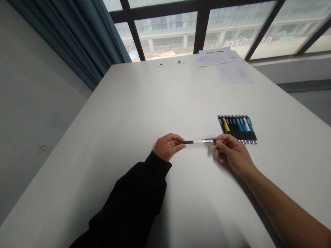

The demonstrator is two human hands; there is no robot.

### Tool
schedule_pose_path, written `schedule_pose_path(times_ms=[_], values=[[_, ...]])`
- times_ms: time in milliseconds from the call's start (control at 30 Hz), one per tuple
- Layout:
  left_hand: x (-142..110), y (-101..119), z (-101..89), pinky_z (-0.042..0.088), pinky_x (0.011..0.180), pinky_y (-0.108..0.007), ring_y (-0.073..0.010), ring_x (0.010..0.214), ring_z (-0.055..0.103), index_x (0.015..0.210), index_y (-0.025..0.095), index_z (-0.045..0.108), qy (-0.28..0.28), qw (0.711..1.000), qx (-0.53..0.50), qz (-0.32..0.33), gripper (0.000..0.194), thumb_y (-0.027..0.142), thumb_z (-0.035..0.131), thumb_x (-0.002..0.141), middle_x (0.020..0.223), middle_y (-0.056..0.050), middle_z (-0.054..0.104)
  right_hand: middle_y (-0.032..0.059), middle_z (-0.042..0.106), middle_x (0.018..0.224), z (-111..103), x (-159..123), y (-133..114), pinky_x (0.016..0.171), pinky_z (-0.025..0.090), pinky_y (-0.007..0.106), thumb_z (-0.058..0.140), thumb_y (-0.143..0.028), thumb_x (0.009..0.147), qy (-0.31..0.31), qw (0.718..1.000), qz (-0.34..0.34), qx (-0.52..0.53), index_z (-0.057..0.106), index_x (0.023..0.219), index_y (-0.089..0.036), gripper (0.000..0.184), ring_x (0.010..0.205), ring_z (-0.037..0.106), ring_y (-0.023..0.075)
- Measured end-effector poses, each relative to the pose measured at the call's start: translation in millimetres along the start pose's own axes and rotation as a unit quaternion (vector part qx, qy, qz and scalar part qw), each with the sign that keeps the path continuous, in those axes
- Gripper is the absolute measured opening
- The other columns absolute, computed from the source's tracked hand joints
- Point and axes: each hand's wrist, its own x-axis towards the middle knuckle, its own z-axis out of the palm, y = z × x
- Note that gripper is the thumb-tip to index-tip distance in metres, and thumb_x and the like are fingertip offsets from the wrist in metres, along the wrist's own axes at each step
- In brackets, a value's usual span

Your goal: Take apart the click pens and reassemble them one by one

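A pen (201,141) with a white barrel and a black grip lies level between my two hands, just above the white table. My left hand (169,145), in a black sleeve, pinches its dark end. On the other end, by the clip, the fingers of my right hand (232,151) are closed. Just behind my right hand a row of several pens (236,127) lies side by side, mostly black with some yellow, green, blue and white barrels. My right hand hides part of the row's front.
The white table (134,106) runs back to a window with dark frames (200,27). Printed sheets of paper (234,67) lie at its far right. Two small round white pieces with dark centres (180,62) are by the far edge. A blue-grey curtain (85,38) hangs at the left.
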Motion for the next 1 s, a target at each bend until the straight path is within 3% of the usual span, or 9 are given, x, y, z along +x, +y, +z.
schedule_pose_path(times_ms=[167, 467, 1000], values=[[3.6, 5.5, -0.2, 0.061, 0.07, -0.03, -0.016, 0.069, 0.072, 0.081, 0.013, 0.072, 0.028, 0.999, -0.032, -0.023, 0.029, 0.029, 0.088, 0.064, 0.078, -0.007, 0.077, 0.0014, 0.07, 0.087, -0.3, 2.0, -0.7, 0.035, 0.044, 0.018, 0.088, -0.037, 0.073, 0.011, 0.998, 0.009, 0.058, 0.069, 0.095, -0.022, 0.032, 0.056, 0.062, 0.0112], [6.7, 2.0, -0.2, 0.051, 0.052, -0.025, -0.0114, 0.05, 0.061, 0.078, 0.013, 0.068, 0.049, 0.998, 0.015, -0.042, 0.032, 0.039, 0.084, 0.069, 0.057, -0.001, 0.068, -0.0005, 0.068, 0.079, 2.0, 0.0, 1.0, 0.034, 0.044, 0.018, 0.083, -0.045, 0.078, 0.006, 1.0, 0.01, 0.007, 0.066, 0.091, -0.022, 0.032, 0.052, 0.057, 0.0094], [5.6, 1.0, -2.0, 0.045, 0.049, -0.022, -0.009, 0.05, 0.056, 0.073, 0.018, 0.054, 0.003, 0.996, 0.079, -0.035, 0.044, 0.058, 0.069, 0.082, 0.063, 0.001, 0.063, -0.0021, 0.063, 0.067, 1.8, -2.7, 1.2, 0.04, 0.042, 0.02, 0.068, -0.053, 0.09, -0.021, 0.995, 0.018, -0.098, 0.057, 0.081, -0.021, 0.035, 0.049, 0.053, 0.0093]])
